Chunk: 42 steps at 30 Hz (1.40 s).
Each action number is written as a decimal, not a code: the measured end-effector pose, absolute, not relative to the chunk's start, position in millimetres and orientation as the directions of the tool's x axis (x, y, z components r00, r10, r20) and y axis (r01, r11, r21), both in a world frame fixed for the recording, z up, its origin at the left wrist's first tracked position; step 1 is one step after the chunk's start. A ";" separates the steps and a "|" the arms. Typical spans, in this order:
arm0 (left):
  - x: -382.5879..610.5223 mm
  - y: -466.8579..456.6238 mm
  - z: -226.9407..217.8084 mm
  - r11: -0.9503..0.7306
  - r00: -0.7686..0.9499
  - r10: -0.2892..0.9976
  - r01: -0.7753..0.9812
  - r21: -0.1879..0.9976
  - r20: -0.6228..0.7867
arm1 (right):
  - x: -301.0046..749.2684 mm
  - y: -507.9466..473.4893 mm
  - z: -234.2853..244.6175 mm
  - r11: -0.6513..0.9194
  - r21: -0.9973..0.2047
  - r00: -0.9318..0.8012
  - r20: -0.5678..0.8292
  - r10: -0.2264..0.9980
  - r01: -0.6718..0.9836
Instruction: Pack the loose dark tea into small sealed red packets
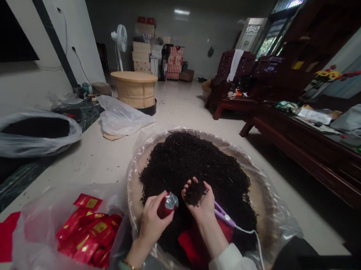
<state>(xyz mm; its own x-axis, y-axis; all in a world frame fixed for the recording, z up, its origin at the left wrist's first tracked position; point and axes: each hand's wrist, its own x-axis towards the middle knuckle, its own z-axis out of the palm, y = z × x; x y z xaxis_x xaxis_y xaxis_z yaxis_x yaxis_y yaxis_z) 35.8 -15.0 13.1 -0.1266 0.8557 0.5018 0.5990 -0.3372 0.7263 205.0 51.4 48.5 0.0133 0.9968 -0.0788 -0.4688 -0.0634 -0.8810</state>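
My left hand (154, 218) grips a small red foil pouch (165, 208), its silvery mouth spread and facing up. Beside it, my right hand (204, 202) is cupped, palm up, around a clump of dark loose tea leaves (194, 192). Both hands are over a wide round basket (269, 196) lined with clear plastic, which bears a large heap of the same dark leaves (194, 158). Partly behind my right forearm lie a purple handheld sealer (224, 212) with a white cord and a red bag (195, 244) on the leaves.
Left of the basket, a clear plastic bag (38, 223) holds several red packets (89, 228). Another plastic bag (70, 138) of dark material sits at the far left. A woven drum-shaped stand (133, 91), a white fan (121, 38) and a dark wooden table (295, 147) stand farther off.
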 end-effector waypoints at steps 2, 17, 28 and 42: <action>40.7 -14.7 12.2 -0.341 -0.122 0.855 0.599 0.724 0.504 | 202.1 50.2 55.3 -0.079 -0.834 0.032 -0.115 0.993 -0.546; 48.1 -8.8 11.5 -0.241 -0.179 0.878 0.634 0.734 0.443 | 159.2 24.0 87.1 0.089 -0.906 0.017 0.090 0.996 -0.413; 43.1 -7.4 14.4 -0.223 -0.211 0.867 0.646 0.730 0.452 | 183.3 23.5 75.7 0.356 -0.933 -0.241 0.333 0.912 0.057; 43.6 -10.1 7.9 -0.239 -0.193 0.861 0.664 0.709 0.471 | 164.7 2.1 85.0 0.465 -0.269 -0.390 0.289 0.874 0.843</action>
